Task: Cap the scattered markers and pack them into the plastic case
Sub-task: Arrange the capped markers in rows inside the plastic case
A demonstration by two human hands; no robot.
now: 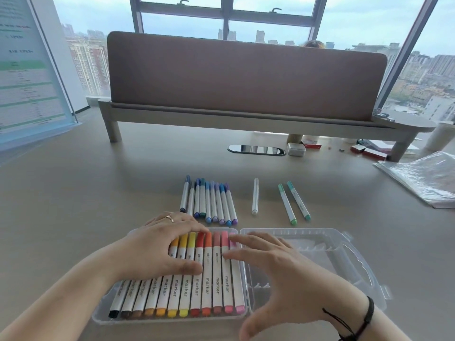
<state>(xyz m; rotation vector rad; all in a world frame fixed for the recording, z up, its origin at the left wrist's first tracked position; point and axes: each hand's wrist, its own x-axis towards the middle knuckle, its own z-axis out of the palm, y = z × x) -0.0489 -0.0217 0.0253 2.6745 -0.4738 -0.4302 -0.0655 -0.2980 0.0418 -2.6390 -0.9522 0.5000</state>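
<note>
A clear plastic case (320, 244) lies open on the desk in front of me. Its left half holds a row of several capped markers (197, 289), black and brown through yellow, red and pink. My left hand (157, 247) lies flat across the upper part of that row, fingers spread. My right hand (268, 264) hovers at the row's right end, fingers straight, fingertips on the pink markers. Behind the case lie a bunch of blue and purple markers (211, 203), a single white marker (255, 196) and two green markers (293, 204), all capped.
The case's open lid half (344, 264) lies to the right. A brown desk divider on a raised shelf (246, 77) stands at the back. A clear plastic sheet (423, 175) lies at the far right, small boxes (366, 150) under the shelf, a cable port (256, 150) mid-desk.
</note>
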